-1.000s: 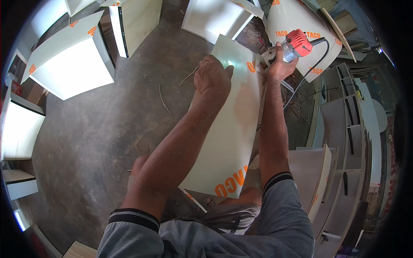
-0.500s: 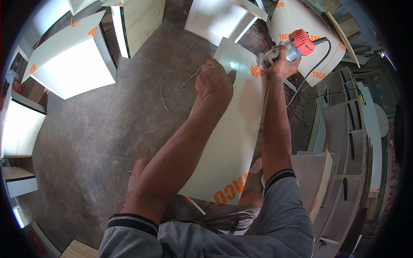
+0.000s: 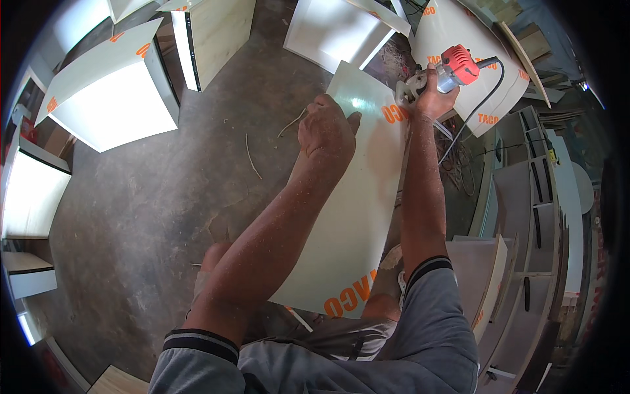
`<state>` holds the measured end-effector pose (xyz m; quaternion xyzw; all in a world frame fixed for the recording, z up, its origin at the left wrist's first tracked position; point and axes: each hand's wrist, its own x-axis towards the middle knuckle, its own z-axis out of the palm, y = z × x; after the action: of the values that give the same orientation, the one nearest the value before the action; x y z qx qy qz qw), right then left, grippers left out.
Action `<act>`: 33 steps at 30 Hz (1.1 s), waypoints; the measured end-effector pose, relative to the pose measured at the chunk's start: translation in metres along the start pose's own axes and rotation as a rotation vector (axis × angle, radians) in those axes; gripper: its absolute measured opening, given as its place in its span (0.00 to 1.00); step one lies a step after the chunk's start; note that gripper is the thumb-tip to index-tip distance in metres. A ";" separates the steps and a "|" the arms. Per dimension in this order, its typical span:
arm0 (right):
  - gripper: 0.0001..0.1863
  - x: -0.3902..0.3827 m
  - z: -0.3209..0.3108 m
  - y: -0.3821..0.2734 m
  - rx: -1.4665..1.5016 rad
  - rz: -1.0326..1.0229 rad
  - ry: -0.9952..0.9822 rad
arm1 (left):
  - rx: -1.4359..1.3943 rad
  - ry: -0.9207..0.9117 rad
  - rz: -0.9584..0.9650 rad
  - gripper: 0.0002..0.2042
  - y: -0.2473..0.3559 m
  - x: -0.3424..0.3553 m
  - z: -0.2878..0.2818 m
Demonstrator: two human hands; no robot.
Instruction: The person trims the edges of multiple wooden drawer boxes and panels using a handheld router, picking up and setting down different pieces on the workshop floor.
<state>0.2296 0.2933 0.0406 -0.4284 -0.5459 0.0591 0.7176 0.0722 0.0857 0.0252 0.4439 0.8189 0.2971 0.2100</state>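
A long white laminated panel (image 3: 348, 217) with orange print lies lengthwise before me, across my lap. My left hand (image 3: 326, 131) is closed round the panel's left edge near its far end, thumb over the top face. At the far right corner of the panel, my right hand (image 3: 433, 98) grips a trim router (image 3: 459, 65) with a red top, clear body and black cord. The router's base rests at the panel's right edge; its bit is hidden.
White cabinet boxes (image 3: 105, 92) stand at the left and at the back (image 3: 321, 29). A printed white sheet (image 3: 484, 110) leans at the back right, near tangled offcuts. An open shelving frame (image 3: 531, 249) runs along the right. Thin strips (image 3: 252, 157) lie on the concrete floor (image 3: 151, 217).
The panel has shifted slightly toward me, with both hands moving a little along with it. The router is still at its right edge. The surroundings have shifted a little in view.
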 end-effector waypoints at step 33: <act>0.24 -0.109 -0.392 -0.206 -0.020 0.085 0.180 | -0.078 0.151 0.010 0.26 0.006 0.006 0.003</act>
<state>0.4339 -0.1115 0.0864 -0.4618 -0.4613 0.0454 0.7562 0.0743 0.0936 0.0265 0.4158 0.8178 0.3626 0.1634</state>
